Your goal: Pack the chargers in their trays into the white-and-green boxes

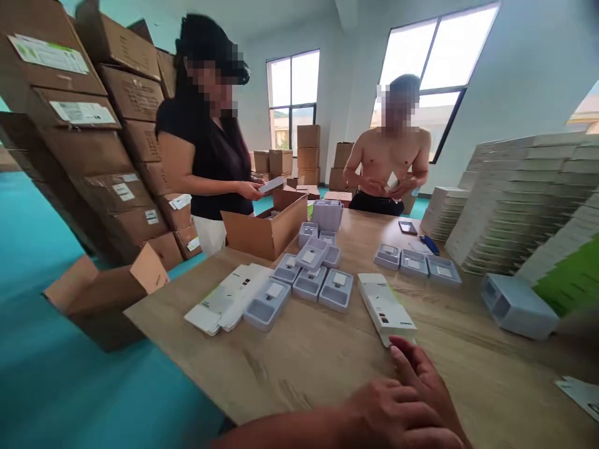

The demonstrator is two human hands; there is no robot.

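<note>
A long white printed box (384,304) lies on the table in front of me, its near end flap by my fingertips. My right hand (429,377) reaches to that end, with thumb and forefinger closed at the flap's edge. My left hand (397,411) crosses over the right one near its wrist, fingers stretched out and holding nothing that I can see. Left of the box sit several pale plastic trays (336,290) with small white parts in them, some stacked. Beside those trays, flat white cartons (229,296) lie in an overlapping pile.
An open cardboard box (292,227) stands at the table's far left edge. Three trays (414,265), a phone (407,227) and tall stacks of white boxes (510,199) are to the right. Two people (206,143) stand or sit beyond the table, each handling something. Brown cartons (88,149) pile up at left.
</note>
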